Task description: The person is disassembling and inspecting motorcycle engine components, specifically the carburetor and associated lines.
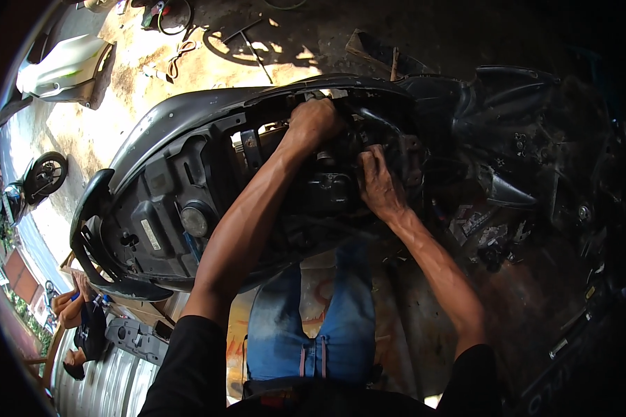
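A dark motor scooter (161, 182) with its seat off stretches across the view in front of me. Both my hands reach into the uncovered engine bay (332, 186) in its middle. My left hand (316, 119) is closed at the bay's far edge, against the side panel (209, 101); its fingertips are hidden. Closer to me and farther right, my right hand (380, 182) has its fingers curled down beside the dark engine parts. What either hand grips does not show in the shadow. A round black cap (195, 219) sits left of my left forearm.
A white and green body panel (66, 69) lies on the ground at far left. A cross-shaped wrench (249, 47) lies beyond the scooter. Loose parts (490, 233) are scattered at right. A person (87, 326) sits at lower left near a grey plastic panel (135, 339).
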Tool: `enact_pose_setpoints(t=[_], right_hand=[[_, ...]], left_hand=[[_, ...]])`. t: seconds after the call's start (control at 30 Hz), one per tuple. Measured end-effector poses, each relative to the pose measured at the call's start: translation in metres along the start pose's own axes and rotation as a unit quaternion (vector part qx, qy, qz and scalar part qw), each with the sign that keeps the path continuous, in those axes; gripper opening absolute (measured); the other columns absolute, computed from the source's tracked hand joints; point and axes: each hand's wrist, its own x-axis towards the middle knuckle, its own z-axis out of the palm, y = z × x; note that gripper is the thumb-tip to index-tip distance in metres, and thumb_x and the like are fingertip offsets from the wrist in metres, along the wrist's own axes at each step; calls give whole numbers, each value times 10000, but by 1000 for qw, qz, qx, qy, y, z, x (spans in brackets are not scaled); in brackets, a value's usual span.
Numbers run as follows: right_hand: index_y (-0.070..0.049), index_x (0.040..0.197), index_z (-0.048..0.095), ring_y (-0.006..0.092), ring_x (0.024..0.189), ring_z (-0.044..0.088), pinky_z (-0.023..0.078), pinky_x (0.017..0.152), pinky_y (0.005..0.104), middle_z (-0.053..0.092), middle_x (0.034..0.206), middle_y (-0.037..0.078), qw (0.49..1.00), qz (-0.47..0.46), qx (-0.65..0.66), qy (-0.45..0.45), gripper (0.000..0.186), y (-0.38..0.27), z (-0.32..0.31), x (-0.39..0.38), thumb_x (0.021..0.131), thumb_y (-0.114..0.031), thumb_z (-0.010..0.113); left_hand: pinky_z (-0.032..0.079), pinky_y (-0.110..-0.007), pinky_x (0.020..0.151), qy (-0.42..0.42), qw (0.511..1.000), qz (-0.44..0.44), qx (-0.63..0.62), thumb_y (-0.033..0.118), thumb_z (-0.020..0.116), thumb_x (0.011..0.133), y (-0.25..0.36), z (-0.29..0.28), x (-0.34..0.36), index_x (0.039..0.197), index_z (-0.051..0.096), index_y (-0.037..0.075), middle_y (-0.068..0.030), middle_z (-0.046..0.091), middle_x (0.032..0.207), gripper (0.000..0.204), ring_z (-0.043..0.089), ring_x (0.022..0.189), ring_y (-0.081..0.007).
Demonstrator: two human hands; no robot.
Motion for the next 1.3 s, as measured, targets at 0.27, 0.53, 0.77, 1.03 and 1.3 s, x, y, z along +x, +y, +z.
enact_pose_setpoints(t=[0.27,0.53,0.77,1.03,1.3], right_hand=[[12,1306,428,524,1109,605,564,894,524,467,1357,347,998,50,-7,48,509,-2,13,5,869,-7,689],[8,1024,501,328,795,530,433,705,450,482,895,144,964,180,116,154,276,-21,2,19,856,15,720],[-9,925,488,258,731,473,423,678,398,452,860,105,958,193,71,197,247,-33,14,7,867,-2,728],[-27,909,525,98,736,420,393,662,276,455,771,-10,839,277,392,255,219,-14,32,14,869,54,724],[-37,917,500,137,752,429,420,712,300,436,777,42,892,292,250,238,217,-19,22,22,855,40,693]], left_hand=[[589,-481,816,19,997,42,58,230,607,835,18,-5,0,942,770,20,-259,735,937,286,737,932,-387],[583,-490,867,10,999,-37,-3,185,588,873,28,-32,-12,1026,764,0,-266,734,1019,298,726,991,-415],[581,-482,896,-32,996,-77,-20,178,589,897,37,-34,-22,1048,761,-11,-267,733,1048,297,727,1005,-410],[573,-511,886,46,985,-111,-121,232,429,1009,50,-38,-38,875,734,-75,-319,708,934,452,704,935,-481],[588,-507,812,67,997,-46,9,169,575,928,41,-21,-53,879,755,7,-281,713,857,248,725,829,-446]])
